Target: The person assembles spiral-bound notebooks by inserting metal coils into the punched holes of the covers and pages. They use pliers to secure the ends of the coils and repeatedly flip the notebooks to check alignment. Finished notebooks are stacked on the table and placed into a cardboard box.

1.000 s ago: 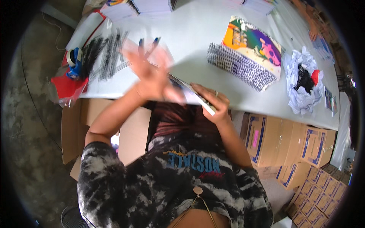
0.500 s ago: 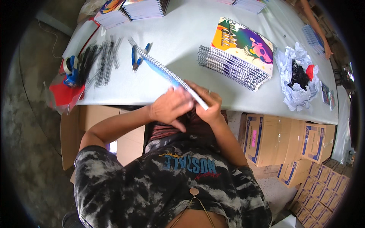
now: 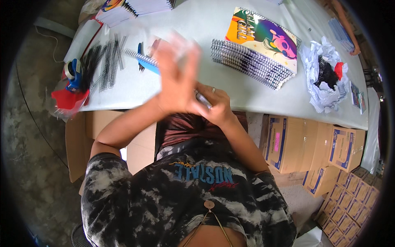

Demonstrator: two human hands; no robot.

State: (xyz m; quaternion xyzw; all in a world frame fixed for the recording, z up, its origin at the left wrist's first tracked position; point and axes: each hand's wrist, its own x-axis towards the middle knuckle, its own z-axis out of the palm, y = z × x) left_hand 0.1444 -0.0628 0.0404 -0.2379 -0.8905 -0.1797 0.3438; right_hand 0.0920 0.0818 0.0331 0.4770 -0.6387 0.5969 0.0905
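Observation:
A spiral notebook with a blue cover (image 3: 150, 66) is held tilted in front of me, its wire coil sticking out past the far left end. My right hand (image 3: 216, 105) grips the near end, fingers and thumb wrapped round it. Over the notebook's middle, my left hand (image 3: 177, 78) is spread with its fingers stretched out and smeared by motion. It hides much of the coil. Blue-handled pliers (image 3: 140, 50) lie on the table behind the notebook, partly covered by it. Loose wire coils (image 3: 110, 66) are spread left of them.
A stack of spiral notebooks (image 3: 263, 45) with colourful covers stands right of centre. Crumpled paper (image 3: 325, 92) holding black and red scraps lies farther right. A blue tape dispenser (image 3: 75, 76) sits at the table's left edge. Cardboard boxes (image 3: 300, 144) stand below the table; another person's arm (image 3: 345, 26) shows far right.
My left hand has moved up and away along the notebook, its fingers now spread. The right hand still grips the near end. The whole view has shifted slightly.

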